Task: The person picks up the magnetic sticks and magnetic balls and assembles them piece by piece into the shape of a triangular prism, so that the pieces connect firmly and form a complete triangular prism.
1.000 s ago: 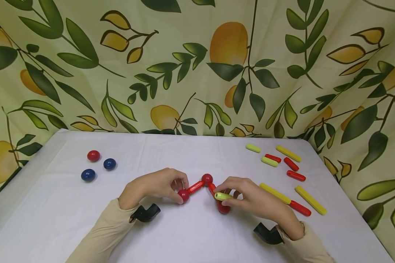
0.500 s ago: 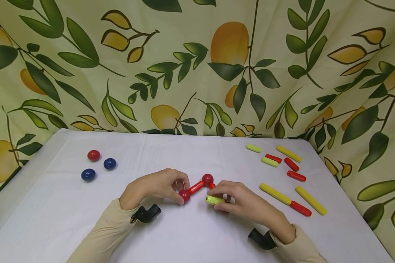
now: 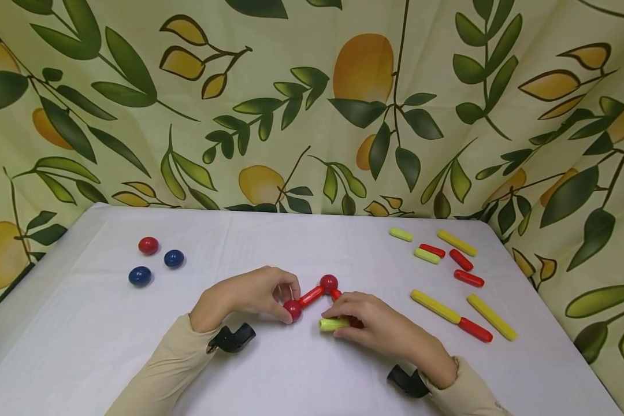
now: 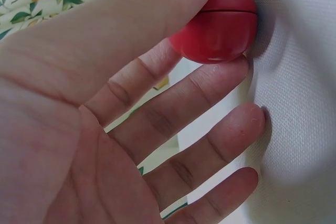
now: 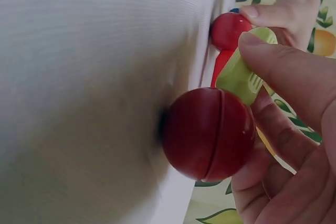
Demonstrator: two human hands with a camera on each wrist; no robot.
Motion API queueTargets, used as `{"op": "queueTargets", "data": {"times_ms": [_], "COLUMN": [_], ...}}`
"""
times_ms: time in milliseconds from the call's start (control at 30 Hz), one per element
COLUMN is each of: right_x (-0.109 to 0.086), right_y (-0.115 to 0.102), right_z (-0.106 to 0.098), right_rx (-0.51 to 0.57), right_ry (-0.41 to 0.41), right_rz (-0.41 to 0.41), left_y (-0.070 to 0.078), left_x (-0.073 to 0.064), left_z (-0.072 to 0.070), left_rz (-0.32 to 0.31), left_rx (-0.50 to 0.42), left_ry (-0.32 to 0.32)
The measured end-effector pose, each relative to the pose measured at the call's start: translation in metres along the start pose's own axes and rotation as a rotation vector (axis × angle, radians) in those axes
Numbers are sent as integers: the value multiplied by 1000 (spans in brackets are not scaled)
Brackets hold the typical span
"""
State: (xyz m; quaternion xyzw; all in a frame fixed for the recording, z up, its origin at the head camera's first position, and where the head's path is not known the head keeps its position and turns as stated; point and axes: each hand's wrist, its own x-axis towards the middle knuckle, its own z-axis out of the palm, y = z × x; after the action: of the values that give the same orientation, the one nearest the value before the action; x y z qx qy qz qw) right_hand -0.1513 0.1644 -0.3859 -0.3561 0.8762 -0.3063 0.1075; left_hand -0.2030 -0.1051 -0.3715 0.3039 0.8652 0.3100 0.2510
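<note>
My left hand (image 3: 262, 293) pinches a red ball (image 3: 292, 311) between thumb and fingers, low at the tabletop; its seam shows in the left wrist view. A short red rod (image 3: 311, 297) runs from that ball to another red ball (image 3: 329, 283) at the top of a V. The second red rod (image 3: 335, 294) leads from there toward my right hand (image 3: 382, 326), mostly covered by it. Between right thumb and fingers is a short light-green rod (image 3: 333, 325). In the right wrist view it lies close beside the third red ball (image 5: 207, 135), which the right fingers touch.
One red ball (image 3: 148, 245) and two blue balls, one nearer (image 3: 140, 276), rest at left. On the right lie several rods: long yellow ones (image 3: 491, 317), short red ones (image 3: 469, 278) and light-green ones (image 3: 427, 256). A patterned curtain (image 3: 291, 115) hangs behind the white table (image 3: 239, 242).
My right hand has moved left and toward me with the light-green rod, lowering it beside the V and covering the near red ball. The left hand has stayed on its ball.
</note>
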Motion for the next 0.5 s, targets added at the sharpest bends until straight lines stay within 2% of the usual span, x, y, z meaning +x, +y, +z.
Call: {"op": "queueTargets", "data": {"times_ms": [200, 500], "right_x": [1, 3], "right_y": [-1, 0], "right_z": [3, 8], "right_rx": [-66, -95], "right_ry": [27, 70], "right_rz": [4, -3], "left_y": [1, 5], "left_x": [1, 4], "left_z": [1, 8], "left_rz": [24, 26], "left_rx": [1, -2], "left_ry": [-2, -6]}}
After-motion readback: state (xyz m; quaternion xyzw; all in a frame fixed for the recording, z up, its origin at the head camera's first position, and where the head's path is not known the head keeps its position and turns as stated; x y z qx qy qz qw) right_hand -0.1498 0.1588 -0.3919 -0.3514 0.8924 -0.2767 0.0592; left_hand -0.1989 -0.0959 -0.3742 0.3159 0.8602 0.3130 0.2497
